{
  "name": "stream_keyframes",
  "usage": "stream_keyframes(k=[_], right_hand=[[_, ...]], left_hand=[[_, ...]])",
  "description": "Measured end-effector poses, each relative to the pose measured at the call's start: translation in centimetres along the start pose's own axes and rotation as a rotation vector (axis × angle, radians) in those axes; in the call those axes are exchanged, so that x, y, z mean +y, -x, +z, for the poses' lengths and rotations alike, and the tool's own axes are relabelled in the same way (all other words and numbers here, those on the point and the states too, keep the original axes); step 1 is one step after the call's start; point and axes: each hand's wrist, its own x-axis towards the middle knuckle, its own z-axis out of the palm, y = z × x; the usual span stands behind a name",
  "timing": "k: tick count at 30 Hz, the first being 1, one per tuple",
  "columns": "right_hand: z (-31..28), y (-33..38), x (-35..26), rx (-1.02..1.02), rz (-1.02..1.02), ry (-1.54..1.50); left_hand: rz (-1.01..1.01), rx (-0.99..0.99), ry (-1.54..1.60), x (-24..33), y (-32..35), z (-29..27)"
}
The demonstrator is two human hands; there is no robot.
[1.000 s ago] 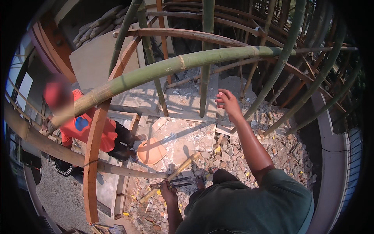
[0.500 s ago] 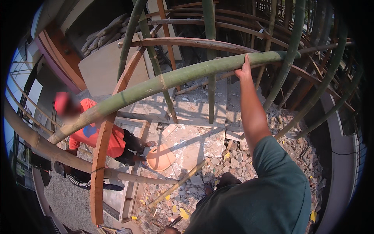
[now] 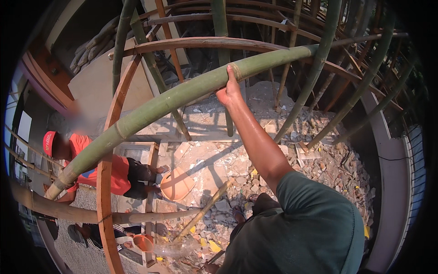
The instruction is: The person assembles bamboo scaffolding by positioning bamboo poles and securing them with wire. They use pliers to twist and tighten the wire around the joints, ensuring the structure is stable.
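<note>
The right hand [image 3: 229, 89], which 1 second ago was reaching up with open fingers, now wraps closed around the long green bamboo pole [image 3: 182, 96] slanting overhead, steadying it, while the left hand has dropped out of view.

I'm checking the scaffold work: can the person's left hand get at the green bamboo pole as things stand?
Hard to say: the left hand is out of view. The way looks free, though: the right hand already grips the green bamboo pole, which runs on bare to its left.
</note>
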Motion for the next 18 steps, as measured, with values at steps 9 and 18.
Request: stream_keyframes(k=[9,18], right_hand=[[-2.2,-2.2,-4.8,-0.084,-0.051,-0.004],[3.9,5.3,3.6,0.066,-0.084,-0.077]], left_hand=[[0.021,-0.154,0.428,-0.7,-4.4,-0.6],[0.148,0.002,0.117,-7.7,-3.6,-4.2]])
